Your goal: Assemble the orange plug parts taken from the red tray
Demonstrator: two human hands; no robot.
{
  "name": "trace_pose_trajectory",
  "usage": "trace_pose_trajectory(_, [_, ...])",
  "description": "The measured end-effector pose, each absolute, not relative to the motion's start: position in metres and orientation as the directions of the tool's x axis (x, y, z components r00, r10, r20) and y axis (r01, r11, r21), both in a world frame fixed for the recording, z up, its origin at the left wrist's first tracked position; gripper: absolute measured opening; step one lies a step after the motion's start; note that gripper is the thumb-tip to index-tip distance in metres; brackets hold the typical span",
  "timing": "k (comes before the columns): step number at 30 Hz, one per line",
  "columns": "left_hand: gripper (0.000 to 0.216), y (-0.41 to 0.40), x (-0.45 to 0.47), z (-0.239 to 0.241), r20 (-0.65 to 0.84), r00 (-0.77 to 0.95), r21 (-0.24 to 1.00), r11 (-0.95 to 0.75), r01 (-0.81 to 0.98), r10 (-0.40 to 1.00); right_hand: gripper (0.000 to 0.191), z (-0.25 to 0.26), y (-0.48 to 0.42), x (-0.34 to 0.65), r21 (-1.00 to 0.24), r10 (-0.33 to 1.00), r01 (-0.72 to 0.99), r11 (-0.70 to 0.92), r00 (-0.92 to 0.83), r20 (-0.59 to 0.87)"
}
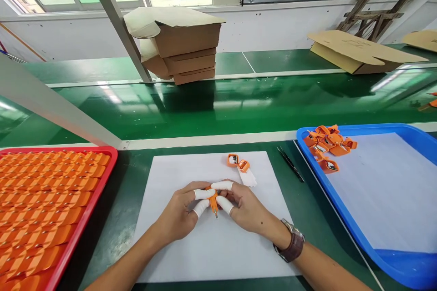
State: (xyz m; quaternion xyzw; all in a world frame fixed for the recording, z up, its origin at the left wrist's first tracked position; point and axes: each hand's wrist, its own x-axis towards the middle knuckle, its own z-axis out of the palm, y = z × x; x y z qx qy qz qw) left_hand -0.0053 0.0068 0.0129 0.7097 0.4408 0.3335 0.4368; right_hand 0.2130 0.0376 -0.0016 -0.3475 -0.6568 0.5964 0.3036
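Observation:
Between both hands, over a white sheet [191,254], is a small orange plastic part [213,202] with a metal tip pointing toward me. My left hand [182,211] pinches its left side, and my right hand [242,204] grips its right side. White finger cots cover the thumbs and index fingers; the fingers hide much of the part. Just beyond my right hand lie two orange pieces [233,159] with open housings, beside a small white strip [247,177]. Black tweezers [290,163] rest to the right of the sheet.
On the left, a red tray [114,154] holds rows of orange parts [51,191]. A blue tray [341,223] at right has several orange housings [329,141] in its far left corner. Behind stand stacked cardboard boxes [191,41], a metal post [116,18] and a green conveyor belt [239,113].

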Motion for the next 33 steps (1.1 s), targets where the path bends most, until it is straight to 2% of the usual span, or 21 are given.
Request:
trace_pose_trajectory(3, [0.035, 0.008, -0.006, 0.011, 0.089, 0.381, 0.925, -0.218, 0.311, 0.920, 0.030, -0.001, 0.040, 0.212, -0.995, 0.818, 0.090, 0.030, -0.575, -0.027])
trace_pose_trajectory(10, [0.039, 0.007, -0.008, 0.013, -0.013, 0.409, 0.943, -0.124, 0.308, 0.912, 0.028, -0.007, 0.042, 0.212, -0.997, 0.816, 0.075, -0.028, -0.574, -0.066])
trace_pose_trajectory(16, [0.044, 0.006, -0.004, 0.014, -0.088, 0.374, 0.937, -0.050, 0.345, 0.923, 0.039, -0.004, 0.041, 0.217, -0.994, 0.777, 0.104, -0.027, -0.623, -0.087])
trace_pose_trajectory(22, [0.038, 0.007, -0.003, 0.013, -0.053, 0.350, 0.939, -0.073, 0.337, 0.935, 0.041, -0.008, 0.040, 0.217, -0.990, 0.803, 0.143, 0.020, -0.592, -0.069])
trace_pose_trajectory(27, [0.037, 0.009, 0.000, 0.008, 0.015, 0.322, 0.966, -0.097, 0.240, 0.947, 0.040, -0.014, 0.039, 0.214, -0.998, 0.821, 0.058, -0.038, -0.568, -0.064])
trace_pose_trajectory(33, [0.049, 0.008, 0.004, 0.005, 0.207, 0.265, 0.862, -0.304, 0.405, 0.942, 0.023, -0.006, 0.037, 0.214, -0.991, 0.880, 0.053, 0.123, -0.468, 0.084])
